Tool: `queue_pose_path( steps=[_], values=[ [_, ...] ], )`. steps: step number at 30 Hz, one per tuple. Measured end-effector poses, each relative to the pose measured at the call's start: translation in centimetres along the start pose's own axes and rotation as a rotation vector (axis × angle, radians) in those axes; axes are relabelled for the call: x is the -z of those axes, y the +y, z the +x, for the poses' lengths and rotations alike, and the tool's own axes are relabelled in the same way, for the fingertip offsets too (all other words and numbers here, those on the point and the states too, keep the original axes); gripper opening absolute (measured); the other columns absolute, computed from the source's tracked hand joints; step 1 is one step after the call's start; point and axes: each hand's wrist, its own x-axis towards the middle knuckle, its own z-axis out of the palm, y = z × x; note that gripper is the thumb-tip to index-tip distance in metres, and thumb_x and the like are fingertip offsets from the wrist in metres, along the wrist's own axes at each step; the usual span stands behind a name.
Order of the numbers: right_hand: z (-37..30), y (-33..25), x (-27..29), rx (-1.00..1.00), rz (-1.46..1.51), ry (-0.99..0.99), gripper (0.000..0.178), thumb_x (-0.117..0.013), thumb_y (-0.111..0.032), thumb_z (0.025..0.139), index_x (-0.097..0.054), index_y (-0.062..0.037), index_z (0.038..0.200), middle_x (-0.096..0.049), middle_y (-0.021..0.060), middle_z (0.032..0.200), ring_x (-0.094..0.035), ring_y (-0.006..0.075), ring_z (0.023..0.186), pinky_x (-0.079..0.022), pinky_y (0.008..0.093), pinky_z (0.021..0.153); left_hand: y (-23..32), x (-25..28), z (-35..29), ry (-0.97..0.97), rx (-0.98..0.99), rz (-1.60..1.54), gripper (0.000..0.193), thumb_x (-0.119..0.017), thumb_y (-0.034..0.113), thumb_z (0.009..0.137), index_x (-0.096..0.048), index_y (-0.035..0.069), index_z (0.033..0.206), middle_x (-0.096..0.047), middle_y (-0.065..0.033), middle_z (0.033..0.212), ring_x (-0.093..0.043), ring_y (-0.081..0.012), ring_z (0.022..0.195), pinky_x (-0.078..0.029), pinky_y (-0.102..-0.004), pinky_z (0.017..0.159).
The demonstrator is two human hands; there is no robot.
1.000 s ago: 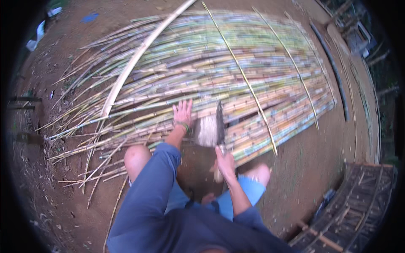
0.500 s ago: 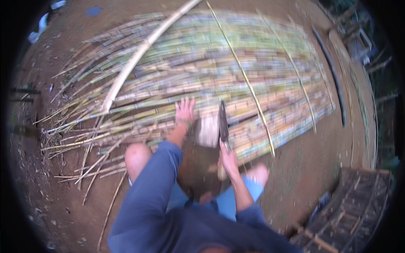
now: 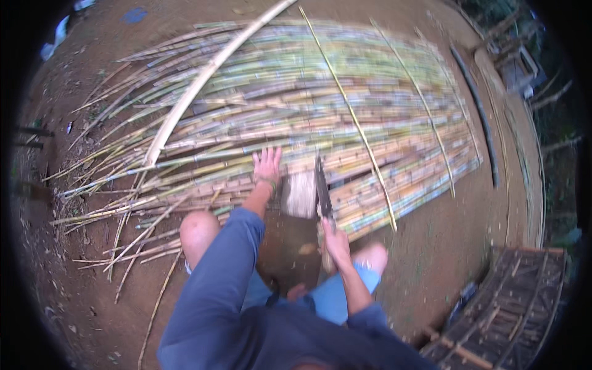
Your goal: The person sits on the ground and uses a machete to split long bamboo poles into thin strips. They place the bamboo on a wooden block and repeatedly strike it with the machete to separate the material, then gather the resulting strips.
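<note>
In front of me a wide mat of bamboo canes (image 3: 246, 114) lies on the ground, its thin ends fanned out to the left. My left hand (image 3: 267, 165) rests on canes near the mat's front edge, fingers stretched and spread. A machete (image 3: 322, 194) is gripped in my right hand (image 3: 336, 243), its dark blade pointing away from me. That blade passes along the right side of a pale wooden block (image 3: 300, 196) between my hands. Whether it touches the block or the canes I cannot tell; the picture is blurred.
One thick pale pole (image 3: 197, 86) crosses the mat at left, and thin yellow-green canes (image 3: 348, 102) cross it at right. A dark pole (image 3: 478, 117) lies beyond the mat's right end. At lower right stands a dark slatted wooden frame (image 3: 505, 308). My bare knee (image 3: 199, 229) is beside loose canes.
The whole picture has shifted slightly. My left hand stays on the canes and the machete remains beside the block in my right hand.
</note>
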Motion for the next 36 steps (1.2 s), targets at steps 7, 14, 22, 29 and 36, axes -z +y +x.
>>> queue_pose_path(
  steps=[7, 14, 22, 29, 36],
  values=[
    [-3.6, -12.4, 5.3, 0.597, 0.556, 0.011, 0.033, -0.055, -0.034, 0.102, -0.059, -0.0027, 0.093, -0.057, 0.0022, 0.068, -0.054, 0.0112, 0.061, -0.046, 0.0287, 0.058, -1.0, -1.4, -0.2, 0.173, -0.031, -0.068, 0.074, -0.057, 0.016, 0.091, -0.025, 0.018, 0.157, -0.041, -0.0106, 0.147, -0.037, -0.0287, 0.137, -0.027, -0.0569, 0.111],
    [1.6, 2.7, -0.4, -0.021, -0.057, 0.021, 0.047, -0.059, -0.044, 0.098, -0.064, 0.0028, 0.093, -0.062, 0.0118, 0.079, -0.063, 0.0188, 0.069, -0.051, 0.0339, 0.064, 1.1, 0.6, 0.6, 0.111, -0.032, -0.066, 0.075, -0.056, 0.021, 0.094, -0.020, 0.018, 0.159, -0.039, -0.0100, 0.150, -0.034, -0.0286, 0.140, -0.024, -0.0563, 0.114],
    [-1.3, -12.0, 5.6, 0.665, 0.408, 0.067, 0.046, -0.054, -0.045, 0.101, -0.061, -0.0027, 0.085, -0.058, 0.0047, 0.061, -0.057, 0.0141, 0.055, -0.046, 0.0320, 0.052, 0.1, -1.6, -0.7, 0.113, -0.014, -0.065, 0.069, -0.053, 0.015, 0.094, -0.026, 0.020, 0.157, -0.042, -0.0101, 0.147, -0.039, -0.0287, 0.135, -0.026, -0.0551, 0.112],
    [1.0, 8.4, -1.3, -0.020, -0.176, 0.008, 0.046, -0.060, -0.044, 0.098, -0.066, 0.0016, 0.102, -0.060, 0.0089, 0.064, -0.060, 0.0200, 0.056, -0.051, 0.0391, 0.057, 1.7, -0.5, -0.6, 0.069, -0.062, -0.105, 0.065, -0.050, 0.016, 0.097, -0.026, 0.021, 0.157, -0.042, -0.0101, 0.147, -0.038, -0.0289, 0.138, -0.026, -0.0554, 0.113],
    [-3.3, -4.1, 4.0, 0.290, 0.194, -0.006, 0.048, -0.053, -0.045, 0.101, -0.061, -0.0024, 0.079, -0.058, 0.0068, 0.058, -0.059, 0.0146, 0.055, -0.048, 0.0307, 0.054, -0.4, -2.0, 0.0, 0.249, -0.033, -0.025, 0.059, -0.049, 0.014, 0.096, -0.034, 0.022, 0.153, -0.051, -0.0068, 0.126, -0.048, -0.0248, 0.121, -0.032, -0.0514, 0.107]
  ],
)
